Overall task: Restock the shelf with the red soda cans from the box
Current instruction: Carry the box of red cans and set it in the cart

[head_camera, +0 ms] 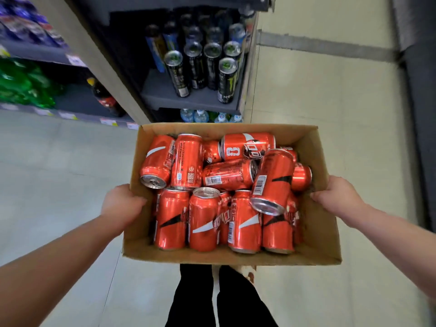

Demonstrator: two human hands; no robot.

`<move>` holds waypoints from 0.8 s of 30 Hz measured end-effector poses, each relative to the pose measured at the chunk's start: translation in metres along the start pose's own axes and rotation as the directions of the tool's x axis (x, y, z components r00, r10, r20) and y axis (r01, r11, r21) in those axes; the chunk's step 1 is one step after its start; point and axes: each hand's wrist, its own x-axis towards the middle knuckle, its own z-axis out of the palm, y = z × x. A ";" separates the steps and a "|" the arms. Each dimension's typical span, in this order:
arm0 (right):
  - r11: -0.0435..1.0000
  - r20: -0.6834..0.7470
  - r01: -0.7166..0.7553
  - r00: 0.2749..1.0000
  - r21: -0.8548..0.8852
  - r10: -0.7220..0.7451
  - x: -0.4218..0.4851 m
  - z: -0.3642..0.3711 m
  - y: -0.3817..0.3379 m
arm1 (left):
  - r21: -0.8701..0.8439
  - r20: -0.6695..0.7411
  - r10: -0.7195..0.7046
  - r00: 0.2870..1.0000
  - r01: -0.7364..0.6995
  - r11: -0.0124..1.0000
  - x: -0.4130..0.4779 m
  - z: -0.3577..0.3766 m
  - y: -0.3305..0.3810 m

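An open cardboard box (323, 241) is held in the air in front of me, over the floor. Several red soda cans (205, 223) fill it, some upright along the near side and some lying on their sides on top. My left hand (120, 206) grips the box's left wall, thumb over the rim. My right hand (335, 197) grips the right wall the same way. Just beyond the box stands a dark grey shelf (188, 100) at the end of the aisle unit.
Tall black energy-drink cans (200, 67) stand on the dark shelf, with water bottles (200, 115) on the level below. To the left, another shelf holds green bottles (23, 86) and a dark soda bottle (106, 97). Pale floor tiles (330, 114) spread right; my legs show below the box.
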 end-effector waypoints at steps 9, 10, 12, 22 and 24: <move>0.981 -0.015 0.189 0.982 -0.037 -0.189 -0.089 -0.074 -0.079 | -0.196 -0.066 -0.074 0.995 0.060 0.979 -0.092 -0.131 -0.003; 0.978 -0.011 0.205 0.979 -0.039 -0.206 -0.097 -0.076 -0.088 | -0.220 -0.085 -0.085 0.993 0.065 0.973 -0.098 -0.141 -0.009; 0.971 -0.009 0.235 0.972 -0.052 -0.236 -0.114 -0.076 -0.107 | -0.243 -0.120 -0.108 0.987 0.076 0.967 -0.107 -0.160 -0.023; 0.934 0.051 0.325 0.946 -0.151 -0.321 -0.196 -0.003 -0.230 | -0.323 -0.127 -0.172 0.977 0.123 0.938 -0.098 -0.271 -0.135; 0.932 0.050 0.331 0.944 -0.147 -0.327 -0.214 0.023 -0.259 | -0.322 -0.140 -0.181 0.973 0.129 0.938 -0.083 -0.300 -0.167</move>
